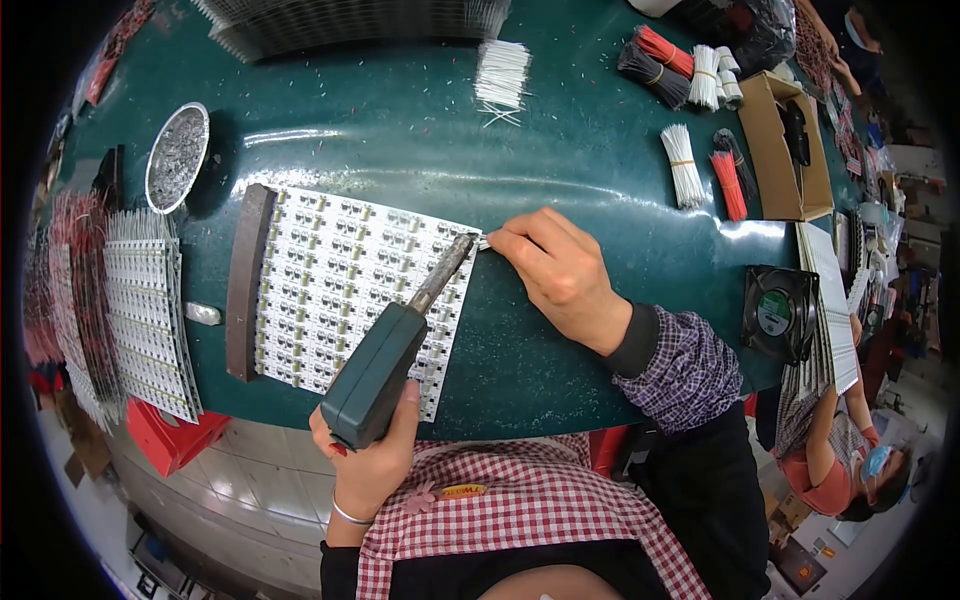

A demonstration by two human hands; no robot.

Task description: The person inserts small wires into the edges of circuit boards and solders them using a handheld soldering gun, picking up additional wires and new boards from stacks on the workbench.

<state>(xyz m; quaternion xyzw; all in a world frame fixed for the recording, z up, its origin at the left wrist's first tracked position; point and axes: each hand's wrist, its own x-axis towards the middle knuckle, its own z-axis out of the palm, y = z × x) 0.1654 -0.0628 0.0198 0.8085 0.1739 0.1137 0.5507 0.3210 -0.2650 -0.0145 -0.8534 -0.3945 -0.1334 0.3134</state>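
1. While the wired boards (pixel 150 325) at nine o'clock look finished, the middle sheet (pixel 300 300) seems barely begun, mostly bare of wires.
2. Left hand (pixel 375 465), at the sheet's six o'clock, grips a soldering gun (pixel 375 375).
3. Right hand (pixel 562 272), at three o'clock, pinches apparent white wire (pixel 484 243) by its two-o'clock corner.

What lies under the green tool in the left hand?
A white circuit-board sheet, visible on both sides of the green tool. The part of the sheet directly beneath the tool is covered, so it can't be seen.
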